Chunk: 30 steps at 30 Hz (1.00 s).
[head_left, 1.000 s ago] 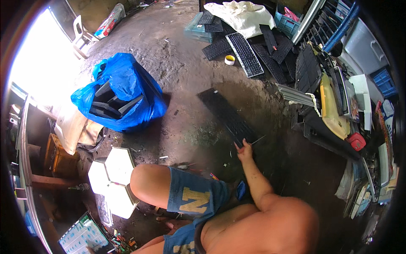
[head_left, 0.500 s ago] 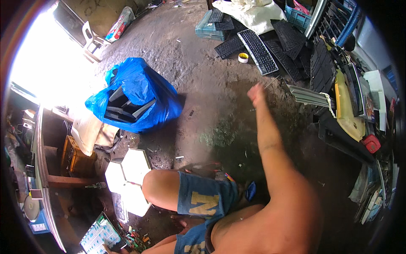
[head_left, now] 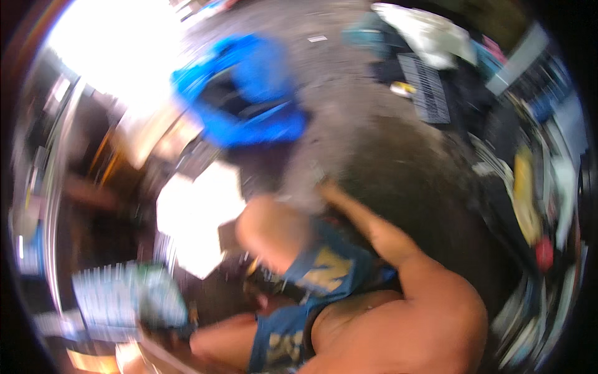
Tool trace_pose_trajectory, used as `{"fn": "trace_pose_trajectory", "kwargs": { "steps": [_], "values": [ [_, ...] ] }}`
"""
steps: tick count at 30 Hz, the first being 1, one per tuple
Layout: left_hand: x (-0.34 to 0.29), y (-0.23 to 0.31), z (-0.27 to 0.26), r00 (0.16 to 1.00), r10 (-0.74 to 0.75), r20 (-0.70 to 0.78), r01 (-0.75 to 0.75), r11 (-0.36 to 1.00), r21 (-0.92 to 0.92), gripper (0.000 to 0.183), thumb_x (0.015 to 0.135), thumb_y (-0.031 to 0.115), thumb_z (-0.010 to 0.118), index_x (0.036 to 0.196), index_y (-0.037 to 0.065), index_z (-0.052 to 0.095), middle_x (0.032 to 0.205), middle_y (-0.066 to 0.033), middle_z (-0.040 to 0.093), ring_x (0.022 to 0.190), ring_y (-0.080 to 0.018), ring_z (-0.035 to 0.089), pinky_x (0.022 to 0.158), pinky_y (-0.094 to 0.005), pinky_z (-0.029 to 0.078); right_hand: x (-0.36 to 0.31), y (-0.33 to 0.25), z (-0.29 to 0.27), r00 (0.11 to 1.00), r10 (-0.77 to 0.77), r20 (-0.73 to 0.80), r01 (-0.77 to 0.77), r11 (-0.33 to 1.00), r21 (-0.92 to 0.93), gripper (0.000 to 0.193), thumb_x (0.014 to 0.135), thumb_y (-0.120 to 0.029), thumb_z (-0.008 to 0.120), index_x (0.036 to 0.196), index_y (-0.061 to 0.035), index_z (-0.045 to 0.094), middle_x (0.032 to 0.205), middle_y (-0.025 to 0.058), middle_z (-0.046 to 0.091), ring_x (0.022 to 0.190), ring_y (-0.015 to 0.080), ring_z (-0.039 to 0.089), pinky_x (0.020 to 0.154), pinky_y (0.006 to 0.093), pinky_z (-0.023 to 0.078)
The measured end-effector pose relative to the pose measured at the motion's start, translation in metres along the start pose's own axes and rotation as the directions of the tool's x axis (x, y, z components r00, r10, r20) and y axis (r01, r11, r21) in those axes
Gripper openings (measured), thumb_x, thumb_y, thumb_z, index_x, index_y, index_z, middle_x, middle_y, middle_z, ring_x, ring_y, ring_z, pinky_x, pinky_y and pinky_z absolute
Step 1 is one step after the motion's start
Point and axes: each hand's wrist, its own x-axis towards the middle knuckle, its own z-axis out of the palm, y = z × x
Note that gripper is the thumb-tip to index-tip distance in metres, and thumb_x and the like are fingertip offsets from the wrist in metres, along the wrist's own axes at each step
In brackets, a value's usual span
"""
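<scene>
heavily motion-blurred view. right hand (head_left: 329,190) reaching out over the raised knee (head_left: 268,224), hovering above bare concrete floor (head_left: 398,181) just below the blue plastic bag (head_left: 249,93); finger state impossible to tell, holding nothing discernible. left hand not showing. black keyboard (head_left: 427,87) lying well right of the blue plastic bag, apart from the right hand. white blocks (head_left: 199,215) sitting directly below the bag, beside the knee. white cloth (head_left: 430,34) lying above the keyboard, far right of the bag.
</scene>
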Motion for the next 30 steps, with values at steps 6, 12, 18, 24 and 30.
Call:
{"fn": "trace_pose_trajectory", "kwargs": {
  "steps": [6,12,18,24,30],
  "values": [
    [-0.025,-0.005,-0.024,0.985,-0.029,-0.172,0.007,0.992,-0.125,0.030,0.090,0.010,0.072,0.115,-0.003,0.062,0.097,-0.0107,0.068,0.080,-0.0208,0.068,0.075,-0.0349,0.056,-0.030,-0.263,-0.075,0.767,-0.605,0.214,0.438,0.737,0.514,0.011,0.093,-0.016,0.065,0.099,-0.0069,0.064,0.064,-0.0038,0.050,0.045,0.0055,0.039,0.041,0.0221,0.030],
    [-0.035,0.016,-0.012,0.996,0.078,-0.040,-0.086,0.954,-0.286,0.036,0.089,0.005,0.071,0.121,-0.005,0.058,0.103,-0.0120,0.069,0.093,-0.0204,0.068,0.084,-0.0347,0.056,-0.151,-0.405,-0.085,0.451,-0.785,0.426,0.559,0.620,0.551,0.027,0.092,-0.016,0.066,0.115,-0.0066,0.057,0.071,-0.0039,0.052,0.052,0.0019,0.041,0.045,0.0204,0.029],
    [-0.039,0.022,-0.035,0.993,0.061,-0.106,-0.093,0.935,-0.341,0.028,0.089,0.004,0.073,0.115,-0.003,0.063,0.103,-0.0095,0.069,0.088,-0.0181,0.067,0.081,-0.0320,0.054,-0.184,-0.407,-0.081,0.149,-0.971,0.187,0.826,0.226,0.516,0.037,0.090,-0.010,0.062,0.125,-0.0027,0.052,0.095,0.0027,0.059,0.077,0.0074,0.051,0.067,0.0214,0.042],
    [-0.041,0.017,-0.055,0.941,0.217,-0.258,-0.263,0.952,-0.156,0.033,0.090,0.005,0.074,0.119,-0.003,0.063,0.111,-0.0087,0.068,0.099,-0.0159,0.063,0.090,-0.0310,0.049,-0.201,-0.421,-0.060,0.182,-0.973,0.139,0.866,0.226,0.447,0.036,0.092,-0.009,0.067,0.126,-0.0006,0.059,0.089,-0.0006,0.061,0.068,0.0045,0.048,0.062,0.0199,0.040],
    [-0.050,0.015,-0.045,0.968,0.198,-0.152,-0.215,0.971,-0.103,0.034,0.090,0.003,0.073,0.122,-0.003,0.063,0.112,-0.0079,0.069,0.100,-0.0139,0.062,0.093,-0.0303,0.047,-0.175,-0.410,0.009,0.385,-0.849,0.362,0.416,0.510,0.753,0.028,0.092,-0.012,0.072,0.116,-0.0016,0.063,0.084,-0.0044,0.056,0.073,0.0041,0.051,0.064,0.0211,0.044]
  ]
}}
